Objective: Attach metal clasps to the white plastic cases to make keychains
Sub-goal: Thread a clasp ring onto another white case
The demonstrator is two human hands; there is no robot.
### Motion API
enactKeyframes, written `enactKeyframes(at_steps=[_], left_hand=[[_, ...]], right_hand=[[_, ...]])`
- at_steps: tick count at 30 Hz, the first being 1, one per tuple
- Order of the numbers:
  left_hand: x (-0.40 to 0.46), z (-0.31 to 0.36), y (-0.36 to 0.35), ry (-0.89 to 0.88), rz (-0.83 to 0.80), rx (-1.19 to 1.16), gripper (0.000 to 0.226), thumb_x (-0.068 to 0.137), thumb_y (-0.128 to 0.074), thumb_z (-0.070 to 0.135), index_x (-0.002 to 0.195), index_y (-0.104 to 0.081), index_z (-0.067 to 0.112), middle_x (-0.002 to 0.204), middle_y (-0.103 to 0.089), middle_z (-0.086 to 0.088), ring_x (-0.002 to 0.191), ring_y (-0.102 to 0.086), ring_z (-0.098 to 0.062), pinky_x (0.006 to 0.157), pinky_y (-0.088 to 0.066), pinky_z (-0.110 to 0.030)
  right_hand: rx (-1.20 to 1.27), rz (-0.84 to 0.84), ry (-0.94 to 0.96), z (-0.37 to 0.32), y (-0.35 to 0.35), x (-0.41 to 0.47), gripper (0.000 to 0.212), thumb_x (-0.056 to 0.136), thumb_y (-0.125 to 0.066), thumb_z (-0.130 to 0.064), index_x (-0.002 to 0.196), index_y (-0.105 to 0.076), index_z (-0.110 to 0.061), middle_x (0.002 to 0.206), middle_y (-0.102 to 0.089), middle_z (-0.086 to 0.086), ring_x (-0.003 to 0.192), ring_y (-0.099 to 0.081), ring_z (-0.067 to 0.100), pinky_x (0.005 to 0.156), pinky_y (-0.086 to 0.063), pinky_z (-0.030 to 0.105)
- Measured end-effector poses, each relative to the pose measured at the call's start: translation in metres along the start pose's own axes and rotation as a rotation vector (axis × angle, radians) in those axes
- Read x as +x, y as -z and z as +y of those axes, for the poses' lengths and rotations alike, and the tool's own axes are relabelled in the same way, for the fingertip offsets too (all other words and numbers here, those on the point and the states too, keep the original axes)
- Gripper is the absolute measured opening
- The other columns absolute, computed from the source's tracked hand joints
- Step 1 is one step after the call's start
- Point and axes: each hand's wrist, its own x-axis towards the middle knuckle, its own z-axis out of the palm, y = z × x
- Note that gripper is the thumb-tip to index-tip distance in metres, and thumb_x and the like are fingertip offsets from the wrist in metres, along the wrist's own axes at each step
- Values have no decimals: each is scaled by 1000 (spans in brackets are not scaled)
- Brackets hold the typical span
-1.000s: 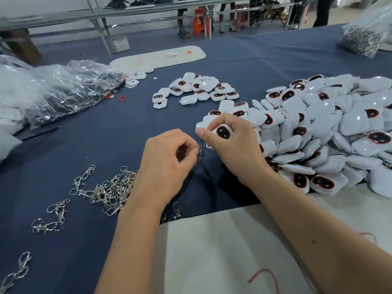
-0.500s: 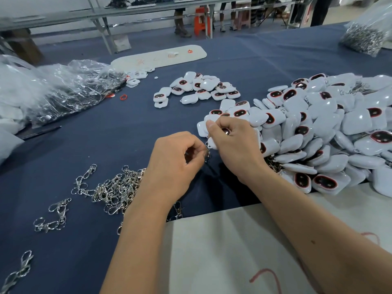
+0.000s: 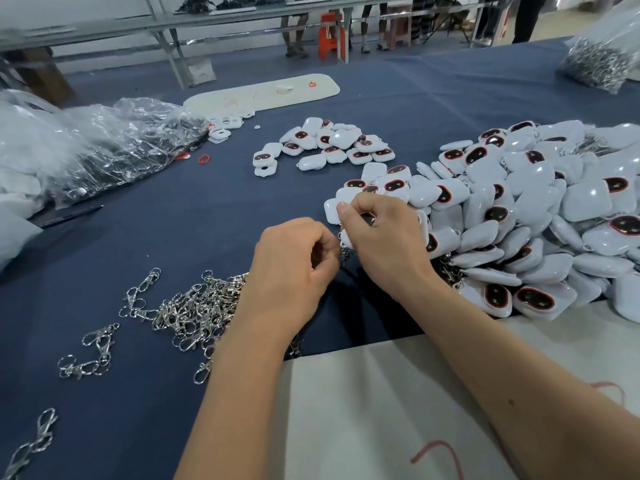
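My right hand [image 3: 381, 240] grips a white plastic case [image 3: 367, 220] with a dark red-rimmed window, mostly hidden by the fingers. My left hand [image 3: 294, 268] pinches a small metal clasp [image 3: 344, 252] at the case's lower edge, between the two hands. A loose heap of metal clasps [image 3: 197, 310] lies left of my left wrist on the blue cloth. A big pile of white cases [image 3: 540, 216] spreads to the right, and a smaller group of cases [image 3: 329, 143] lies farther back.
Clear plastic bags [image 3: 104, 143] sit at the left, a bag of metal parts [image 3: 602, 60] at the far right corner. A white board [image 3: 398, 410] covers the near table edge, another white board [image 3: 263, 93] lies far back. Stray clasps [image 3: 86, 355] lie at the lower left.
Both hands have shifted a little to the right and away from me, toward the case pile. The case has turned in my right hand and is more covered by the fingers.
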Motion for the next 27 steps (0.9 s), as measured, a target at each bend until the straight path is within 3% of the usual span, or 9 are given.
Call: enactKeyframes(at_steps=[7, 10, 13, 18, 24, 27], left_hand=[[1, 0, -3, 28, 18, 1, 14, 86, -68, 7, 78, -69, 18, 77, -66, 6, 74, -61, -14, 72, -52, -43], [2, 3, -1, 19, 54, -141, 11, 90, -71, 7, 85, -71, 17, 85, -68, 8, 84, -64, -10, 73, -53, -25], [2, 5, 0, 67, 81, -315, 14, 86, -78, 4, 90, -73, 17, 91, -72, 10, 90, -68, -7, 74, -52, -13], [3, 1, 3, 114, 214, -369, 17, 84, -78, 3, 85, -76, 20, 86, -75, 12, 86, -72, -7, 79, -55, -20], [5, 1, 0, 118, 283, -449, 20, 85, -78, 3, 84, -74, 23, 78, -74, 6, 74, -70, -12, 73, -57, -25], [6, -2, 1, 157, 343, -431, 22, 85, -78, 3, 81, -74, 24, 76, -74, 5, 71, -70, -19, 73, -61, -38]], right_hand=[[41, 24, -15, 2, 0, 0, 45, 102, -60, -26, 64, -46, -7, 55, -41, -9, 55, -36, 7, 55, -32, 19], [303, -1, -157, 4, 1, 2, 48, 104, -59, -33, 67, -44, -5, 56, -36, -6, 52, -32, 11, 53, -30, 27], [623, -94, -307, 3, 0, 1, 50, 106, -57, -34, 81, -43, 6, 58, -31, 1, 45, -25, 12, 42, -22, 20], [853, -286, -372, -2, 1, -3, 39, 107, -54, -27, 72, -38, -19, 61, -25, -1, 48, -20, 11, 39, -20, 19], [927, -329, -358, 1, 2, -3, 31, 107, -55, -30, 78, -49, -19, 66, -30, 1, 52, -21, 12, 41, -21, 20], [1006, -367, -342, 3, 3, -2, 16, 102, -60, -27, 97, -61, -12, 69, -43, 1, 52, -33, 11, 43, -25, 20]])
